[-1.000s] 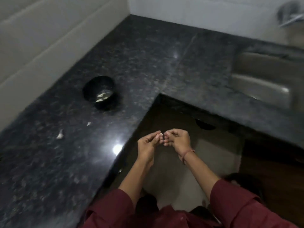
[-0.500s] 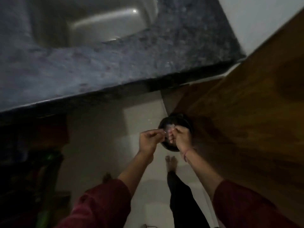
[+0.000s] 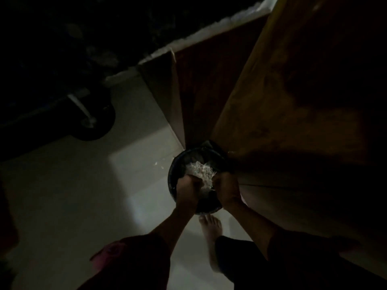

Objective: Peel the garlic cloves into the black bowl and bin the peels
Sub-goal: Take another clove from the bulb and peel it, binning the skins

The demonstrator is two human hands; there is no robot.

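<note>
Head view, very dim, looking straight down. Black bin [image 3: 170,178] standing on the pale floor [image 3: 83,185], tight against the foot of the wooden cabinet [image 3: 272,101], below the counter [image 3: 83,28] edge. Heap of white peels [image 3: 200,171] lying inside the bin, toward its far rim. Left hand [image 3: 186,191] and right hand [image 3: 225,189] held side by side over the bin's near rim, pointing down toward the heap; too dark to call either one open, curled or pinching peel. 1 or 2 pale scraps [image 3: 156,163] on the floor just beside the bin's left rim. Bare foot [image 3: 210,225] just behind the bin. Black bowl and garlic cloves not in view. Judged step: binning the peels, the task's last part. Next, probably needed: shaking or rubbing off any skins clinging to the fingers, both hands kept above the opening, then gathering the floor scraps. Risk: light flakes drifting past the rim.
</note>
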